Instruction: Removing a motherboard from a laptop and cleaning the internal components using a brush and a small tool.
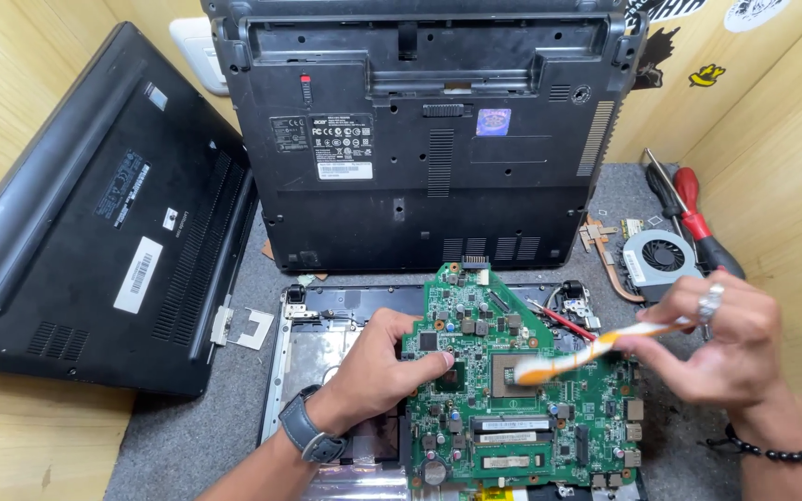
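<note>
Green motherboard [512,390] is sitting low of centre, tilted over an opened laptop chassis [327,320] whose metal frame is showing at the board's 9 o'clock. Left hand [384,364] is gripping the board's left edge, thumb pressing across the top face, remaining fingers curling under and out of sight; a dark wristwatch [308,431] is riding on that wrist at the hand's 7 o'clock. Right hand [721,343] is coming in from the board's 3 o'clock, fingers pinching together on the handle of an orange-and-white brush [587,354]; the brush is blurring, its tip lying over the square processor socket [512,376] near the board's middle. A ring is showing on one right finger, and a black bead bracelet [786,450] is circling that wrist. At 12 o'clock from the board a black laptop base [420,139] is leaning upright, underside facing the camera. At 10 o'clock a second black laptop [104,223] is lying underside up, tilted against the wooden wall. At 2 o'clock a cooling fan with copper heat pipe [656,260] is resting on the grey mat [197,436], with a red-handled screwdriver [698,218] just beyond it. Two memory sticks [512,443] are sitting slotted near the board's lower edge.
</note>
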